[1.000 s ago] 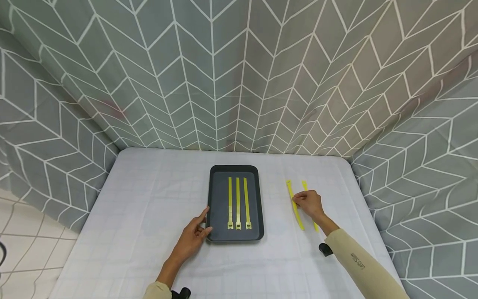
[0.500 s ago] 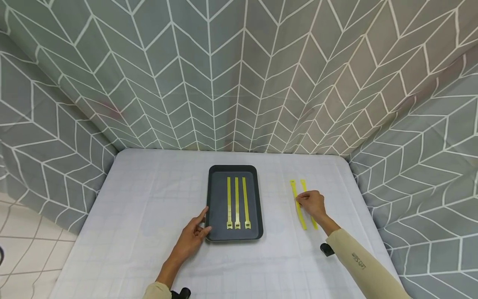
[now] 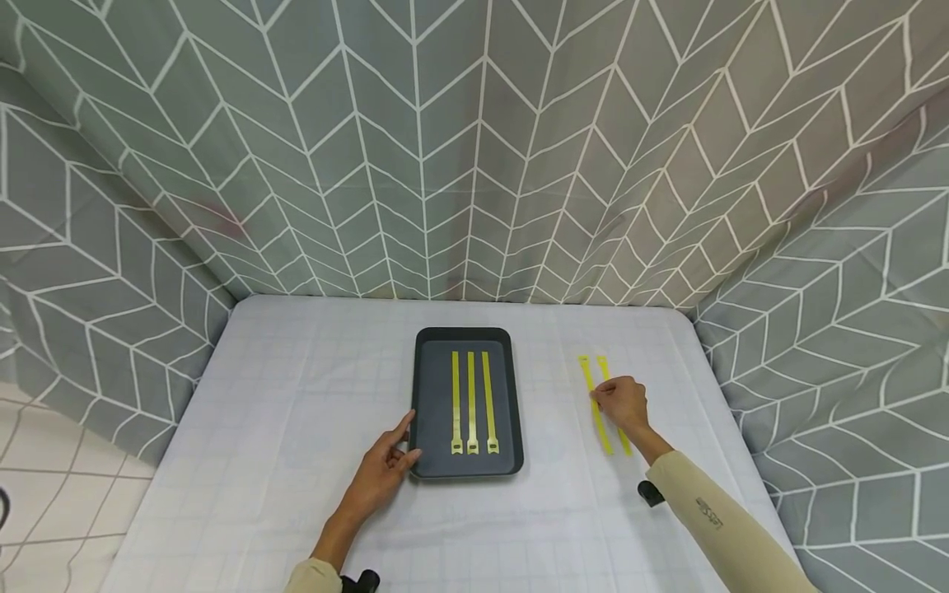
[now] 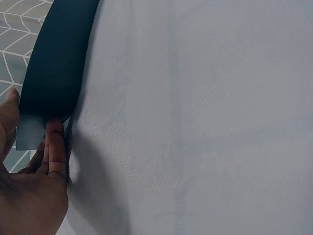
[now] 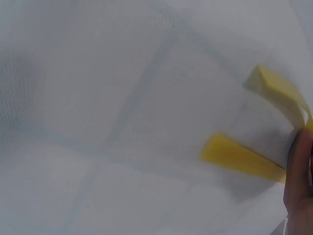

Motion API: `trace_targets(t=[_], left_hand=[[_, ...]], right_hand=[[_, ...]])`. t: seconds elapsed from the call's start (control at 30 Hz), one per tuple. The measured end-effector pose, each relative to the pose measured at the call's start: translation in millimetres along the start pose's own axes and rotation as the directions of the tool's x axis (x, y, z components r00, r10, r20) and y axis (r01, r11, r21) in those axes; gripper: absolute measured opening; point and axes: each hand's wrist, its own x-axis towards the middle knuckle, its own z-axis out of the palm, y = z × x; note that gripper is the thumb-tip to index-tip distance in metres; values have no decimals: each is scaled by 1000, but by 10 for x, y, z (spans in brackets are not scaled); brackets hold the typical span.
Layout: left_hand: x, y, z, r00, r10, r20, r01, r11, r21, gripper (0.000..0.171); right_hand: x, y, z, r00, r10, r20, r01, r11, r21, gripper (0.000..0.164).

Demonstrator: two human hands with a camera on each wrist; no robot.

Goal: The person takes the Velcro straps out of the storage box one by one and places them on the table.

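Observation:
In the head view, my left hand (image 3: 378,473) is at the near left corner of a dark grey tray (image 3: 517,395). In the left wrist view, its fingers (image 4: 57,149) press the tray's outer wall (image 4: 61,54), with another digit at the rim. Three yellow hook-and-loop cable ties (image 3: 472,403) lie side by side in the tray, slotted heads nearest me. To the right, my right hand (image 3: 623,403) pinches a yellow cable tie (image 3: 602,432) near its middle, head pointing away. Another cable tie (image 3: 604,368) lies beside it, partly hidden by the hand. Both tail ends show in the right wrist view.
A white cloth (image 3: 319,371) covers the table. Grey curtains (image 3: 460,165) with white zigzag lines hang behind it and at both sides. Pale floor tiles (image 3: 67,502) show at the lower left.
My right hand has shifted slightly to the right, bringing the pinched cable tie closer to the one beside it. The left hand, the tray and the three ties in it have not moved.

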Motion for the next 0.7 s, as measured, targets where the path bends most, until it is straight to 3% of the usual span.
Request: trace_targets(t=[0.7], left_hand=[[-8, -8, -2, 1000, -5, 2, 5, 1000, -19, 67]], right_hand=[[-20, 30, 44, 994, -92, -63, 85, 991, -103, 18]])
